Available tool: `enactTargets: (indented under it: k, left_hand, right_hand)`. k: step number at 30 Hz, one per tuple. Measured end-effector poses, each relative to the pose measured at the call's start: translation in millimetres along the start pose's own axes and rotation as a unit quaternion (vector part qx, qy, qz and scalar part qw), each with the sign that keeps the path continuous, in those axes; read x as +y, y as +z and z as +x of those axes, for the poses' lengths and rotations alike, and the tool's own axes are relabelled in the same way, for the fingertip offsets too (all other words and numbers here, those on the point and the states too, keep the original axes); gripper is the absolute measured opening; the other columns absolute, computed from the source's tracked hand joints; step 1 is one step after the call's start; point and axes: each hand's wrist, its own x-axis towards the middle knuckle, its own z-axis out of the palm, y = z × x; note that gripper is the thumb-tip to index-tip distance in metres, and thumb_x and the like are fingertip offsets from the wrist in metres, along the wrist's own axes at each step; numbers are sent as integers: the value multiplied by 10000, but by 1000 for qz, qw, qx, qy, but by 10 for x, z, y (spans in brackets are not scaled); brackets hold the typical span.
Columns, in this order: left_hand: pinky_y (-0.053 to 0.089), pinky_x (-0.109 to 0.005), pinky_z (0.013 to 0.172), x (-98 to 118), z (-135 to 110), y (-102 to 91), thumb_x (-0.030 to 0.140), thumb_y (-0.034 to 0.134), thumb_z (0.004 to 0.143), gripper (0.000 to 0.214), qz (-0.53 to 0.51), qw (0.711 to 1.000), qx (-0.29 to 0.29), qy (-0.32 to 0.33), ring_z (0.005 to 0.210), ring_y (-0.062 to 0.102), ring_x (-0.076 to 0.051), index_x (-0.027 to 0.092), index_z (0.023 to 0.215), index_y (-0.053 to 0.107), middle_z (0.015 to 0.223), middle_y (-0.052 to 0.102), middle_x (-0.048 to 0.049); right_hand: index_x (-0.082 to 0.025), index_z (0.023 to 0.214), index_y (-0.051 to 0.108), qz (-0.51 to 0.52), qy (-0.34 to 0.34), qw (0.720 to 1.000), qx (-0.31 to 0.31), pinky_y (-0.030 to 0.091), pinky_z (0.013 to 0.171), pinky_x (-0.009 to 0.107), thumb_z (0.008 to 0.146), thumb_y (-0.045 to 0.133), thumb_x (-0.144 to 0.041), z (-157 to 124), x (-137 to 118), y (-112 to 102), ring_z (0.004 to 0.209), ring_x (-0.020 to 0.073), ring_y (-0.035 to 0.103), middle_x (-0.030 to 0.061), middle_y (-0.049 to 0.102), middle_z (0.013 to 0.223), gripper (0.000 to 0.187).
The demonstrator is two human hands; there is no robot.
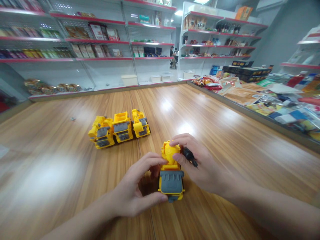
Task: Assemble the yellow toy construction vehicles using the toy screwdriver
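Observation:
A yellow toy cement mixer truck (171, 181) with a dark grey cab stands on the wooden table, its cab facing me. My left hand (136, 186) grips it from the left, thumb at the cab's front corner and fingers by the drum. On the drum (172, 152), the thumb and fingers of my right hand (200, 163) are closed. A small black tool-like piece (190, 156) shows in the crook of that hand; its exact kind is unclear. Farther left stand a toy excavator-like truck (102, 132), a toy dump truck (122, 126) and a toy road-roller-like truck (140, 124), side by side.
A small grey metallic bit (72, 119) lies on the wooden table (65, 140) at the left. Shelves (100, 41) of packaged goods line the back. Beyond the table's right rim, bagged snacks and packages (250, 95) are heaped. A person (172, 55) is far behind.

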Motion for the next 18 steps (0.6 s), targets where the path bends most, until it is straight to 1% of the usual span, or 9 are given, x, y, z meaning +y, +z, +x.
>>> enactTargets:
  k: [2,4,6,9,10,12,14,18]
  left_hand:
    - [517,-374,818,12,10,-6,151,754,731,610,0,1000,-5,-1,1048,561,-282,258,1291,535,1236,508,-150]
    - [518,-373,820,22,20,-6,151,751,734,607,-2,1000,-5,-5,1042,559,-277,261,1291,537,1236,501,-147]
    - [520,-377,823,23,27,0,154,748,738,610,-9,1000,-1,-12,1038,558,-275,263,1300,539,1226,498,-144]
    - [514,-395,848,7,32,15,169,744,741,614,-30,999,-1,-14,1046,553,-279,262,1315,546,1209,494,-140]
    - [511,-400,857,-1,31,19,174,745,740,613,-35,999,-1,-12,1047,551,-279,260,1315,551,1207,492,-140]
    - [506,-404,859,-17,29,22,182,746,737,610,-39,999,-2,-12,1038,547,-276,254,1313,558,1203,488,-141]
    - [505,-399,846,-30,28,18,189,749,735,609,-37,999,-1,-14,1019,543,-269,250,1311,557,1198,483,-142]
    - [505,-376,816,-46,32,3,199,761,724,607,-31,999,0,-10,992,533,-251,246,1293,554,1175,477,-132]
  right_hand:
    - [-235,1155,544,-2,-1,1000,0,478,930,349,951,522,-172,0,-6,-6,1049,185,568,65,585,1107,215]
    - [-235,1175,543,-8,17,1000,9,480,913,352,954,523,-190,0,-13,-21,1040,190,571,70,588,1123,227]
    - [-242,1208,530,-8,61,998,31,500,835,343,962,520,-227,4,-16,-45,970,188,589,71,601,1099,247]
    - [-246,1278,503,11,129,990,64,498,669,309,977,501,-293,16,-15,-81,810,171,596,58,626,983,305]
    - [-243,1283,510,20,138,988,66,488,631,297,981,493,-307,20,-15,-87,779,166,593,56,628,960,309]
    - [-241,1244,551,35,136,988,57,471,589,280,983,488,-313,23,-16,-85,756,154,592,59,630,982,278]
    - [-236,1180,584,40,120,991,35,472,597,275,977,502,-301,20,-21,-68,769,146,596,63,623,1041,228]
    - [-209,1130,584,19,99,995,2,491,722,304,964,529,-293,5,-30,-36,886,171,600,73,618,1071,194]
